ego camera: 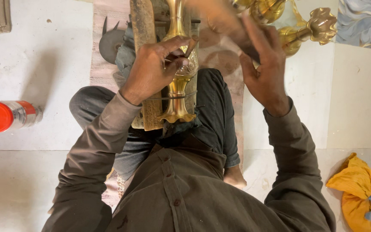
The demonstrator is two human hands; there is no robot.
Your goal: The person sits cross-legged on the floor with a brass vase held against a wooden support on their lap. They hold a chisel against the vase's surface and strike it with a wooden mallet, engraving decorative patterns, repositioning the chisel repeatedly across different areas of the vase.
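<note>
A brass lamp stem (pixel 177 92) with a flared foot lies lengthwise against a wooden block (pixel 143 25) on my lap. A thin wire loop (pixel 153 99) runs round the block and stem. My left hand (pixel 153 68) is curled over the stem's engraved middle, and a small dark tip shows between thumb and fingers. To the right of the stem, my right hand (pixel 260 71) is raised with its fingers spread. Its upper fingers are blurred near the stem's top, and I see nothing in it.
More brass lamp parts (pixel 318 25) lie at the upper right. A toothed metal disc (pixel 109 43) sits left of the block. A red-capped steel container (pixel 3 116) lies on the white floor at left. A tied yellow cloth bundle (pixel 361 189) sits at lower right.
</note>
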